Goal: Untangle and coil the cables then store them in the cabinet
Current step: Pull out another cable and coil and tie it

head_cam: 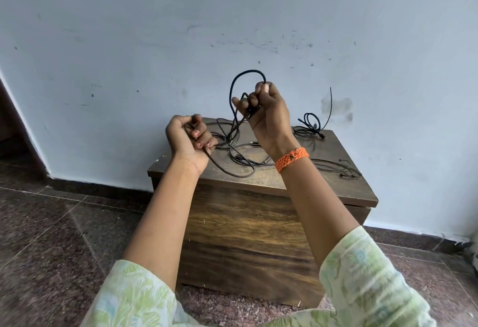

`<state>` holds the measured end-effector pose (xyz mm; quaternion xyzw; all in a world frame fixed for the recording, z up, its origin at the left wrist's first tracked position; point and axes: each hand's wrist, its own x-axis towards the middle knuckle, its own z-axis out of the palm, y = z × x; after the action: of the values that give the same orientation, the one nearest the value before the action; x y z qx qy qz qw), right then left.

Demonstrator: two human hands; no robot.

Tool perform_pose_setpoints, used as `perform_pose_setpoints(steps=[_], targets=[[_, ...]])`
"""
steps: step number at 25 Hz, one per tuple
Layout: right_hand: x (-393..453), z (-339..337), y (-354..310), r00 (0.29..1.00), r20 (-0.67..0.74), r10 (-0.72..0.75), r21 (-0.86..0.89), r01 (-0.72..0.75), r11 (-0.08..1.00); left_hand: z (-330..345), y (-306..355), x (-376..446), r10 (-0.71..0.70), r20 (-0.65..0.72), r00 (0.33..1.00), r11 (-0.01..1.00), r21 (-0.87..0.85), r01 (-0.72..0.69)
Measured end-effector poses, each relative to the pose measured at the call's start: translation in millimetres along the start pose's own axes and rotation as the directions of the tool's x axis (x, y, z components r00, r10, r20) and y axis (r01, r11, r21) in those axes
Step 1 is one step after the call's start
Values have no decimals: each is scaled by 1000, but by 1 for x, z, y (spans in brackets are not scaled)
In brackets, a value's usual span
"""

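A black cable (234, 86) rises in a loop above the wooden cabinet (248, 236). My right hand (266, 109) is raised and grips that loop near its top. My left hand (188, 137), lower and to the left, grips a lower stretch of the same cable, which runs down to the cabinet top. Several tangled black cables (238, 156) lie on the cabinet top below both hands. A small coiled black cable (309, 124) sits at the back right of the top, one end sticking upward.
The cabinet stands against a pale blue wall (155, 42) on a dark speckled stone floor (51, 236). More loose cable ends (344, 168) lie near the top's right edge. An orange band (291, 158) is on my right wrist.
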<state>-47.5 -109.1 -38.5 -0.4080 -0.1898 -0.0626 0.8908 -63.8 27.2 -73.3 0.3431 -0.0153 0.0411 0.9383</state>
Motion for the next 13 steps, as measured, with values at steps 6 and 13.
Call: perform_pose_setpoints(steps=[6, 13], targets=[[-6, -1, -5, 958, 45, 283, 123, -287, 950, 6, -21, -2, 238, 257, 937, 383, 861, -334], [-12, -12, -12, 891, -279, 359, -176, -415, 893, 10, -6, -10, 31, 282, 959, 678, 699, -228]])
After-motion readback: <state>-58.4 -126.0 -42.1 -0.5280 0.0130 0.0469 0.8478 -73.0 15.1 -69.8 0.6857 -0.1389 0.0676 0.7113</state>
